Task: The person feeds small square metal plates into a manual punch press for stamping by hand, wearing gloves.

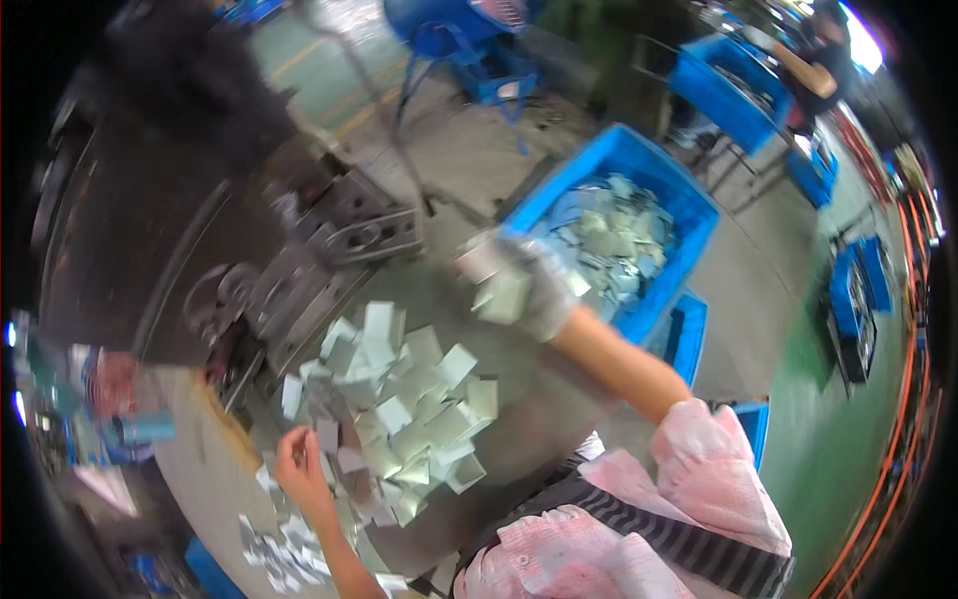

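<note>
head view: the gloved right hand (544, 288) pinches a few small plates (502, 298) beside the blue bin (671, 178), a grip best firm, with fingers off sharp edges; the left hand (302, 471) curls loosely by the plate pile (411, 399). blur hides how many plates are held, and whether the left fingertips touch one i cannot tell.

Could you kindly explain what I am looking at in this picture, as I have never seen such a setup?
No robot here: a head-worn fisheye camera looks down at a person's own hands, so straight edges bend. On the table lies a loose pile of flat metal pieces, beside a machine. The left hand is at the pile's edge; its grip is unclear. The right hand, blurred, holds a few pieces near a blue bin containing more.
</note>
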Tool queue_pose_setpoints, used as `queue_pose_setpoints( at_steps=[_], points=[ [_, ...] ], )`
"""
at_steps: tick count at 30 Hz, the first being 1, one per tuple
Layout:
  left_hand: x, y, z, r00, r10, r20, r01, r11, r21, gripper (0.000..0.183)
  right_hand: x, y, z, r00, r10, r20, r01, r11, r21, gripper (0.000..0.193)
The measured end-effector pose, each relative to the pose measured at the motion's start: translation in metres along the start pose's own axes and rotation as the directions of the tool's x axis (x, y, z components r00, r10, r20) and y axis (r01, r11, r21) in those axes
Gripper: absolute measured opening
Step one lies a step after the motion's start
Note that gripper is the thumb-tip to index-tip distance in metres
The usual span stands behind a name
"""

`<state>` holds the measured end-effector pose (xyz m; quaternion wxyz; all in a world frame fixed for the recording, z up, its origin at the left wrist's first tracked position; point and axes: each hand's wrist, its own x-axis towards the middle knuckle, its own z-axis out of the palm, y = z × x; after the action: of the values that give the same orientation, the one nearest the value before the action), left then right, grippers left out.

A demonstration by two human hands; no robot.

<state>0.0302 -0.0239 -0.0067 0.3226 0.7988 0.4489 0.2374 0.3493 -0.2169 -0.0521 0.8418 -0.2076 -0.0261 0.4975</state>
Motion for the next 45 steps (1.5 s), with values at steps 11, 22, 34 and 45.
queue_pose_setpoints(
  at_steps=[11,22,34,45],
  points=[
    [0.011,0.004,0.005,0.98,0.186,0.072,-0.199,0.89,0.411,0.043,-0.032,-0.171,-0.202,0.575,-0.472,-0.668,-0.167,0.732,-0.66,0.04],
    [0.001,-0.013,-0.005,0.882,0.404,0.241,-0.455,0.599,0.659,0.021,0.012,-0.051,-0.002,0.979,-0.203,-0.009,0.116,0.594,-0.796,0.032],
    [0.112,0.042,0.054,0.942,-0.261,0.208,0.306,0.424,-0.852,0.014,0.028,0.101,0.076,0.959,0.089,0.27,0.283,-0.38,-0.88,0.039],
    [0.128,0.046,0.081,0.893,-0.403,0.201,0.304,0.211,-0.929,0.014,0.029,0.1,0.076,0.976,0.014,0.217,0.216,-0.144,-0.966,0.032]
  ],
)
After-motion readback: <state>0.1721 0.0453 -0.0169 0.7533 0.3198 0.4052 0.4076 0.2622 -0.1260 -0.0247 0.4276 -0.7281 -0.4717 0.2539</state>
